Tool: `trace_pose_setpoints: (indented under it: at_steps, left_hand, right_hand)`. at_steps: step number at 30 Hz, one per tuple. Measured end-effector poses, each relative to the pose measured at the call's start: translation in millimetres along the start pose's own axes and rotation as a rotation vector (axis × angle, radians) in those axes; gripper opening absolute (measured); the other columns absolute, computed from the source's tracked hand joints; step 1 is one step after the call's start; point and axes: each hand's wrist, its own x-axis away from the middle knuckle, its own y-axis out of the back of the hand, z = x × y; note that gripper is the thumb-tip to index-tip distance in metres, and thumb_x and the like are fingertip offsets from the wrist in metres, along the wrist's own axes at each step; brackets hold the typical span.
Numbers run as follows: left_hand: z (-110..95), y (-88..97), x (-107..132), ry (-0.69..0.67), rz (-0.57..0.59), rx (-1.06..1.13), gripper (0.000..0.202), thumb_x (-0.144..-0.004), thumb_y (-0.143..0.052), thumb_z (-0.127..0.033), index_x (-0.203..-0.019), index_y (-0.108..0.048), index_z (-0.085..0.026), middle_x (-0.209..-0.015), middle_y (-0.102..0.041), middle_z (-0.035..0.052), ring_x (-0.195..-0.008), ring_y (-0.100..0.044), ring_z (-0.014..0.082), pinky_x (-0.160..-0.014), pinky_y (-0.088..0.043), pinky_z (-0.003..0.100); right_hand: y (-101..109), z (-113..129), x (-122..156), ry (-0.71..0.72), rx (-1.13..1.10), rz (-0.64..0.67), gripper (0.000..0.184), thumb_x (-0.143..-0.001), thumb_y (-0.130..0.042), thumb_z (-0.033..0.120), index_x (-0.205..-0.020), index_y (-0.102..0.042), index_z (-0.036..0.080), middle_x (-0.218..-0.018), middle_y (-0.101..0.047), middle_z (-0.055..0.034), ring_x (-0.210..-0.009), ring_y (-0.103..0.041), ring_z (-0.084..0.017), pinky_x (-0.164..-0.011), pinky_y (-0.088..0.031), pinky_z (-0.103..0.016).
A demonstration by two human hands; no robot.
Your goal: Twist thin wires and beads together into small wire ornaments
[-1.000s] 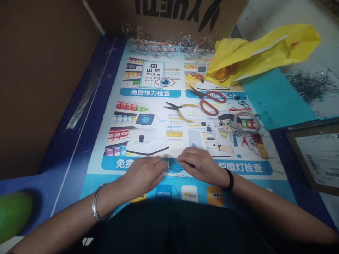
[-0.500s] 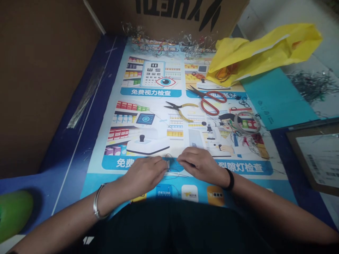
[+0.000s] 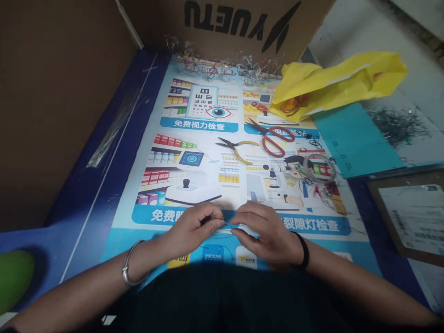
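Note:
Over the printed poster sheet (image 3: 194, 212), my left hand (image 3: 199, 226) pinches a thin wire (image 3: 228, 224) between thumb and forefinger. The wire is fine and partly hidden by the fingers, and its far end cannot be made out. Just to its right is my right hand (image 3: 265, 231), its thumb and fingers parted around the wire's free side. Whether its fingertips touch the wire is too small to tell. Beyond the hands lie yellow-handled pliers (image 3: 237, 149) with jaws pointing left, and red-handled scissors (image 3: 272, 136) with blades apart.
A clear ring-shaped roll (image 3: 319, 167) and small black loops (image 3: 314, 141) lie at right. Behind them are a yellow bag (image 3: 340, 88), a turquoise sheet (image 3: 357, 138) and a heap of wire bits (image 3: 398, 127). Cardboard (image 3: 229, 41) stands at the back; a green object (image 3: 15, 280) sits at left.
My right hand's thumb and fingers have spread apart. My left hand has turned, showing its pinch on the wire. The view has shifted slightly; the tools lie as before.

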Motion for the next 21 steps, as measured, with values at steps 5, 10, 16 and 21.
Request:
trace_pose_setpoints:
  at_steps: [5,10,16,21]
  left_hand:
    - [-1.6,-2.5,-0.3,-0.018,-0.001,0.029,0.014,-0.085,-0.048,-0.023,-0.076,-0.055,-0.016,-0.071,-0.052,-0.0014,-0.065,-0.048,0.0098,-0.061,-0.041,0.022]
    - [-4.1,-3.0,-1.6,-0.075,0.018,-0.021,0.012,-0.086,-0.047,-0.023,-0.08,-0.056,-0.017,-0.075,-0.056,-0.0002,-0.07,-0.051,0.0112,-0.065,-0.043,0.023]
    - [-7.6,-5.8,-4.8,-0.149,0.046,-0.049,0.018,-0.089,-0.044,-0.024,-0.089,-0.061,-0.02,-0.083,-0.063,0.0011,-0.078,-0.058,0.0126,-0.07,-0.046,0.023]
    - [0.8,-3.7,-6.1,-0.164,0.001,-0.189,0.019,-0.089,-0.044,-0.025,-0.088,-0.063,-0.022,-0.086,-0.066,0.001,-0.08,-0.061,0.0132,-0.072,-0.049,0.023]
  right_hand:
    - [-1.8,2.8,1.3,0.062,0.125,-0.013,0.007,-0.082,-0.055,0.017,-0.089,-0.058,0.018,-0.08,-0.063,-0.0043,-0.073,-0.055,-0.016,-0.067,-0.044,-0.029]
    - [-2.0,1.7,3.4,0.138,0.246,-0.022,0.009,-0.081,-0.052,0.016,-0.087,-0.059,0.018,-0.076,-0.061,-0.0047,-0.068,-0.052,-0.016,-0.064,-0.043,-0.031]
    - [1.2,2.6,5.8,0.174,0.32,-0.061,0.007,-0.079,-0.054,0.019,-0.085,-0.058,0.018,-0.075,-0.062,-0.0039,-0.066,-0.052,-0.016,-0.062,-0.043,-0.031]
    - [7.2,-2.0,8.7,0.17,0.406,-0.178,0.006,-0.076,-0.055,0.017,-0.081,-0.057,0.021,-0.07,-0.06,-0.002,-0.064,-0.053,-0.015,-0.059,-0.043,-0.03]
